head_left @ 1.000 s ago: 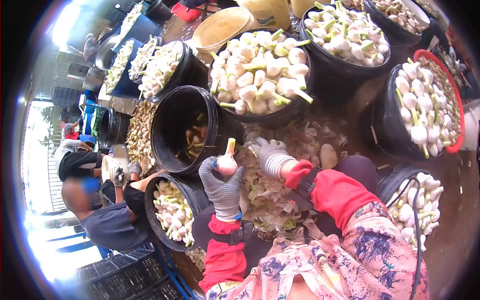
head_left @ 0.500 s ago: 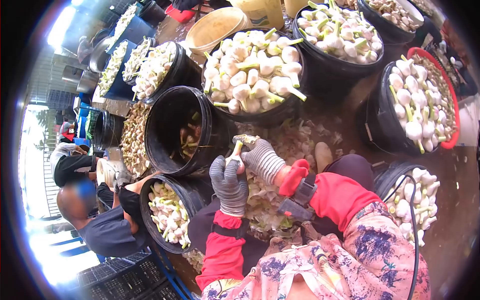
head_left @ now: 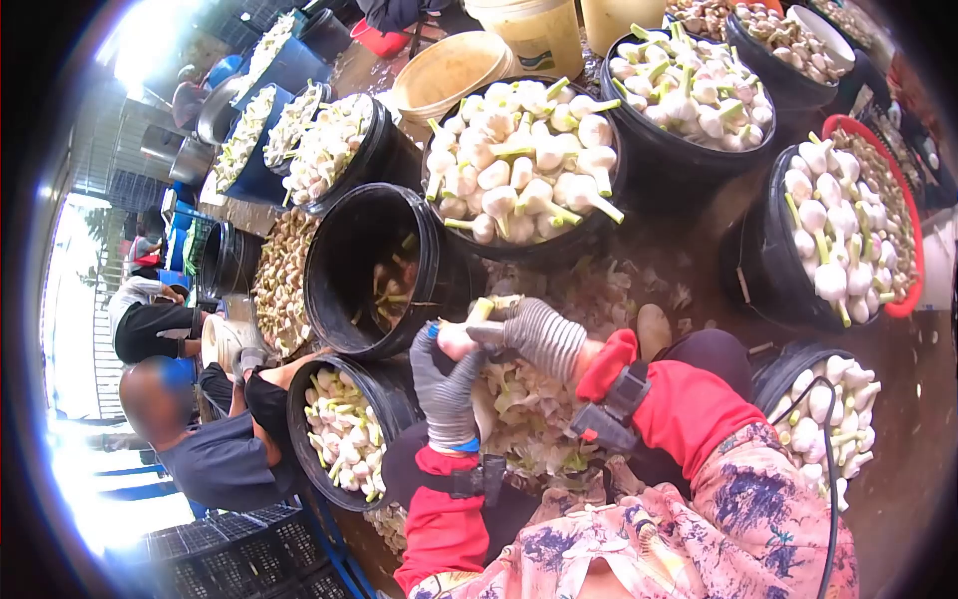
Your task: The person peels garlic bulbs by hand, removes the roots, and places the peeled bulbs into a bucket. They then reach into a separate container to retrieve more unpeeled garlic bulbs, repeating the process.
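Observation:
In front of me my left hand (head_left: 447, 389), in a grey glove, is closed round a garlic bulb (head_left: 457, 342) with pinkish-white skin. My right hand (head_left: 542, 336), in a ribbed grey glove, meets it from the right, its fingers pressed against the bulb and its short cut stem. Something yellowish shows at the right fingertips; I cannot make out whether it is a tool or a finger covering. Below the hands lies a pile of loose garlic skins (head_left: 534, 404). Just beyond my left hand a black bucket (head_left: 431, 262) leans open, with a few reddish bulbs deep inside.
Black buckets of trimmed garlic (head_left: 519, 165) stand ahead, with another bucket (head_left: 339, 429) at the left and one (head_left: 823, 409) at the right. A red-rimmed basin (head_left: 903, 250) lies far right. At the left a person (head_left: 215, 449) sits near heaped unpeeled garlic (head_left: 284, 285).
The bulb has tipped from stem-up to lying more sideways and moved slightly lower left. My right fingers now press on it. The whole view has shifted a little.

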Motion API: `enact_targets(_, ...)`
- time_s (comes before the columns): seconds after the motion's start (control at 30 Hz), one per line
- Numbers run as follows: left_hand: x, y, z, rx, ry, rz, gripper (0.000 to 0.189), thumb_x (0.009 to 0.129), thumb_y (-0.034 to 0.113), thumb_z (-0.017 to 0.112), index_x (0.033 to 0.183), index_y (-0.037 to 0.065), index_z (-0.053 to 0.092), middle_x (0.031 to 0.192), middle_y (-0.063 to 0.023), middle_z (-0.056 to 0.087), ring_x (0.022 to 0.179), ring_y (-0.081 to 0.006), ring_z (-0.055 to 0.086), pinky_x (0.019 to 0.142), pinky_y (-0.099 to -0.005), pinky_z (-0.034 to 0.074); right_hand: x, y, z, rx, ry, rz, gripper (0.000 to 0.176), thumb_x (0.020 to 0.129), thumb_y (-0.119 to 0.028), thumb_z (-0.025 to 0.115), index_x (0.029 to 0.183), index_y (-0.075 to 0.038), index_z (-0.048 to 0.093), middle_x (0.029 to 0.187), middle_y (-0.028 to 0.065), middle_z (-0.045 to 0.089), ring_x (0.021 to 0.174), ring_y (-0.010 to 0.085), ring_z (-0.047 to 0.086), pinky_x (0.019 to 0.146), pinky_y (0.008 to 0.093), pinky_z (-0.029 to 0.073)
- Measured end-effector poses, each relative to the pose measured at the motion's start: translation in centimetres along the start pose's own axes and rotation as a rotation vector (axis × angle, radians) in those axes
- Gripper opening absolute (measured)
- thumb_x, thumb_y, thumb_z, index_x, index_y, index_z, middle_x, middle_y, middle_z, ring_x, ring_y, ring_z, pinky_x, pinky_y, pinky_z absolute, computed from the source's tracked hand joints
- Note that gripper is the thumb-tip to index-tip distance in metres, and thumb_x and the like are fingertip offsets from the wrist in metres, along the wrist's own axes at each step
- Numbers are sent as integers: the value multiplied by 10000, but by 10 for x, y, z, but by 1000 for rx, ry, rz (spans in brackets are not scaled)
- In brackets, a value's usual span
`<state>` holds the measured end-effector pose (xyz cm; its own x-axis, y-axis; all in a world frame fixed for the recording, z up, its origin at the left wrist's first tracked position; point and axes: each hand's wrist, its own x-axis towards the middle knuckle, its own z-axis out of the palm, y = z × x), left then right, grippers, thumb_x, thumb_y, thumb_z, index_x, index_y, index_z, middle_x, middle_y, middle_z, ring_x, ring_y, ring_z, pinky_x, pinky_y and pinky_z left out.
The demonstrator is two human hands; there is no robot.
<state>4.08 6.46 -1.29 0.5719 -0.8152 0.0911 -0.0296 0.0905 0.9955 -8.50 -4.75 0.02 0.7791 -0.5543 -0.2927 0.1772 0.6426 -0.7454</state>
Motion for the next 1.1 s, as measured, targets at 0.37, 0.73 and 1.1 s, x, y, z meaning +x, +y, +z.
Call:
enact_targets(0.37,36,7,10,-594,133,-577,390,887,375,551,1074,34,544,956,-73,579,929,-216,561,849,-350,451,8,19,-6,-364,-63,-205,214,787,-106,666,976,-9,644,879,53,683,781,102,592,733,280,483)
enact_targets(0.73,6,4,9,-384,-62,-212,554,745,-24,635,1247,60,415,1184,-122,465,1069,-243,518,933,-362,453,13,15,-12,-50,109,-196,249,780,-148,696,969,6,649,855,30,675,732,80,580,674,244,486)
enact_targets(1.1,12,30,2,762,-186,0,253,697,41,716,933,13,628,834,-90,625,764,-173,626,672,-265,494,6,6,-2,-1200,12,-232,220,830,-257,586,885,-44,611,824,144,645,774,329,629,689,403,500)
